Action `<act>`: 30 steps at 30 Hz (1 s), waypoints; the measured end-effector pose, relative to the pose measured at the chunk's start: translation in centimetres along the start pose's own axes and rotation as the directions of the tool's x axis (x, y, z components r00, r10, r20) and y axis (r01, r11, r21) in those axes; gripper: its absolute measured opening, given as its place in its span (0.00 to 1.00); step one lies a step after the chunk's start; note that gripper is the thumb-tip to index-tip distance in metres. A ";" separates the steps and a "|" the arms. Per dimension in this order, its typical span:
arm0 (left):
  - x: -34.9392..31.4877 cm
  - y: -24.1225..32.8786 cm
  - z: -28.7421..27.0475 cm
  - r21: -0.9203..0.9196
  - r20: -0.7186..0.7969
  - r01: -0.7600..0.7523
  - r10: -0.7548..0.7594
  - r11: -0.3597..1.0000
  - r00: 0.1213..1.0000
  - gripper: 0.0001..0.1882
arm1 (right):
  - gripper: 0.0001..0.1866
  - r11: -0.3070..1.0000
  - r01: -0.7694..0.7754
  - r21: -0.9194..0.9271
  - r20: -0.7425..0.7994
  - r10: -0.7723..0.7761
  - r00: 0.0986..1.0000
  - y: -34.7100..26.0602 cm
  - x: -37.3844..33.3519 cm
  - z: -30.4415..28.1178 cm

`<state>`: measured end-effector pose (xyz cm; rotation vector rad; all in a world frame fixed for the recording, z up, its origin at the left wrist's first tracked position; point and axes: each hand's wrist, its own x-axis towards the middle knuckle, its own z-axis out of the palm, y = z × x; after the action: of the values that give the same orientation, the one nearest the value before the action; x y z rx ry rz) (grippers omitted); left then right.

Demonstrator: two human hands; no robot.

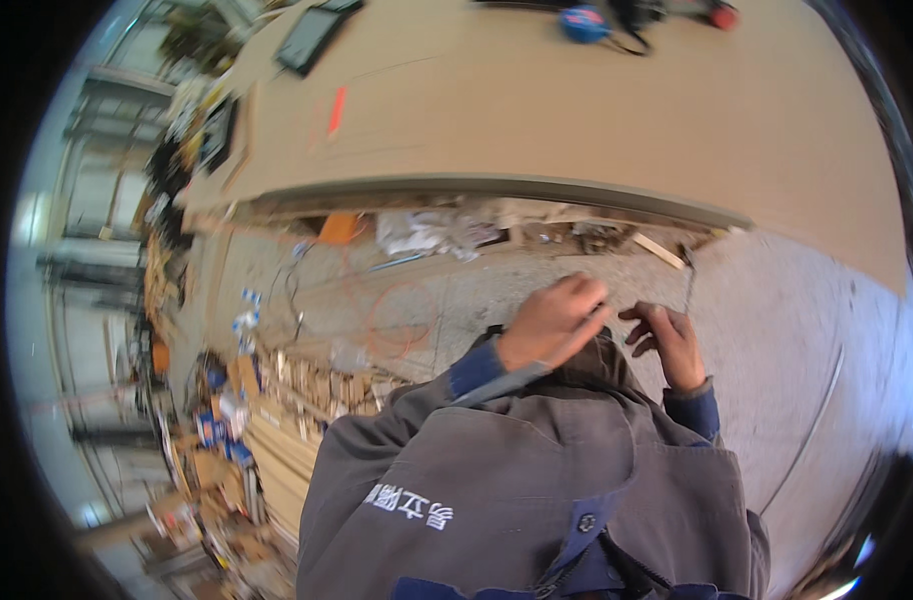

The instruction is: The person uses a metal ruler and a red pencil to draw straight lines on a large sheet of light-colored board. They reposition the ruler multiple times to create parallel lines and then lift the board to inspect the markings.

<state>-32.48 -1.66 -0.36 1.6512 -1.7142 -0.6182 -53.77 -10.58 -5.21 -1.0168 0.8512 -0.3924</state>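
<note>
My left hand is held in front of my waist, its fingers bent and pressed together. Whether something small sits between them cannot be made out. A grey band crosses that wrist beside the blue cuff. Just to its right is my right hand, with thumb and fingers loosely curved and apart, and nothing visible in them. The two hands are close but do not touch. Both are over the lap of my grey-brown work jacket, short of the table's near edge.
Ahead stands a wide brown board-topped table, bearing a dark tablet-like device, a red-orange strip and a blue round object. Below are white plastic wrapping, a wood stick, an orange hose and stacked wood offcuts.
</note>
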 end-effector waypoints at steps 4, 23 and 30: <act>-0.5 0.8 1.4 0.181 -0.032 -0.084 0.092 0.980 0.995 0.09 | 0.28 0.823 -0.352 0.446 0.309 0.227 0.924 4.6 3.5 0.3; -9.2 -32.2 -28.1 -0.957 -0.288 -0.113 -0.850 0.266 0.442 0.57 | 0.17 0.658 0.413 0.630 -0.406 -0.175 0.897 7.4 0.7 -1.1; -8.3 -35.0 -30.8 -0.975 -0.223 -0.116 -0.786 0.191 0.577 0.46 | 0.18 0.803 0.512 0.304 -0.695 -0.181 0.696 7.2 -2.1 5.2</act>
<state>13.63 6.99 -6.84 1.0410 -0.0282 -0.8238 -51.68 -2.67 -9.19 -0.5547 1.0814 -1.2948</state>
